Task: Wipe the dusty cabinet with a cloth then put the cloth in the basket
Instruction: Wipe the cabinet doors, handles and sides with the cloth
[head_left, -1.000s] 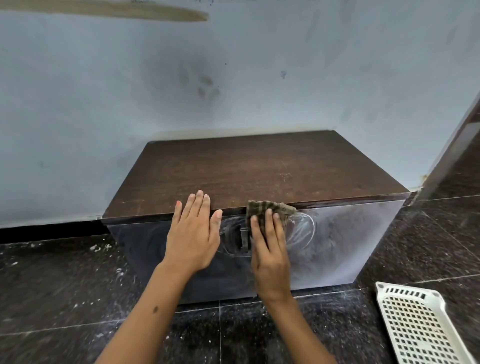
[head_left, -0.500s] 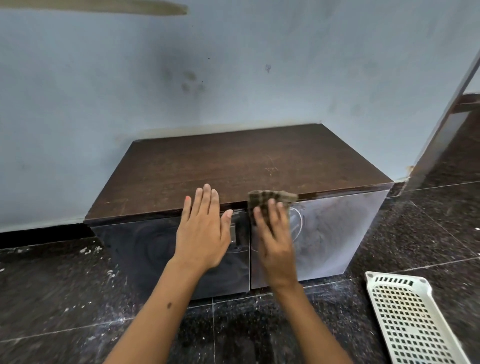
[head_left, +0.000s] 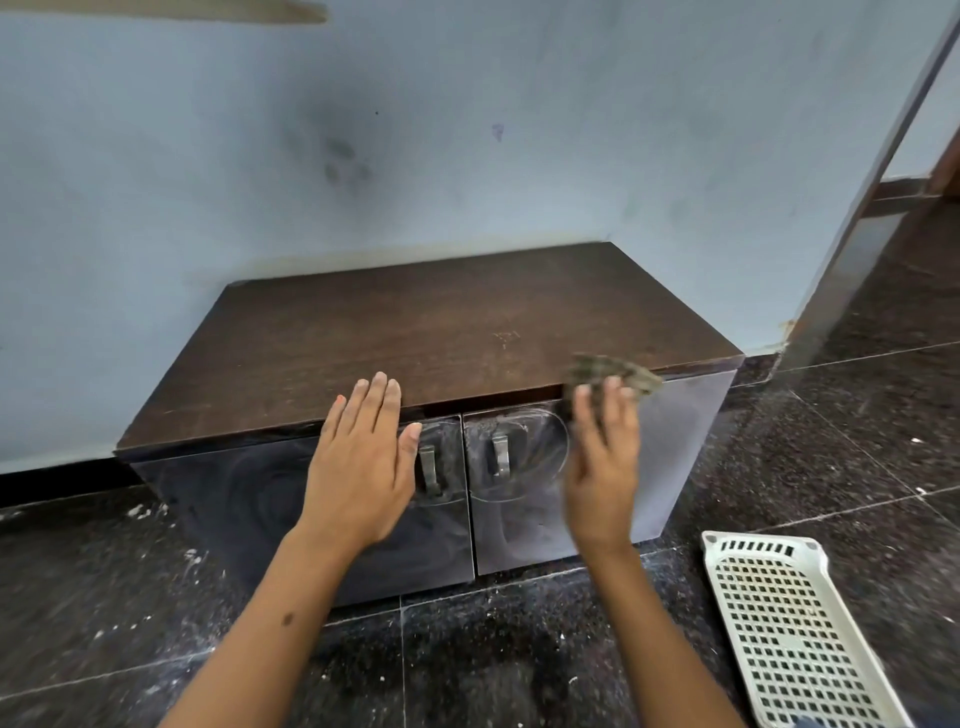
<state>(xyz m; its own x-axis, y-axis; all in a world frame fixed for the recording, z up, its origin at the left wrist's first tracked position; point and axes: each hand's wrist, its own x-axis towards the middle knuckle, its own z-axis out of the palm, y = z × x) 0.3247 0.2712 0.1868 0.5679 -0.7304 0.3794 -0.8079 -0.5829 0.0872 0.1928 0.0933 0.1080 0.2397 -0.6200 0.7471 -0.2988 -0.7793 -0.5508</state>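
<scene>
At top front edge of cabinet (head_left: 441, 332), right door side: cloth (head_left: 613, 371), small, checked, crumpled. Judged light, soft, limp; best bunched in the fingers. Right hand (head_left: 602, 467) blurred, fingers (head_left: 613, 395) straight, pressing cloth's lower part; grip cannot be told. Left hand (head_left: 363, 467) flat, fingers extended, holding nothing. Basket (head_left: 795, 634) on floor, right.

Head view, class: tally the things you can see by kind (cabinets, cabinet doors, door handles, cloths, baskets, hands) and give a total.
Cabinets: 1
Cabinet doors: 2
Door handles: 2
Cloths: 1
Baskets: 1
Hands: 2
Total: 9
</scene>
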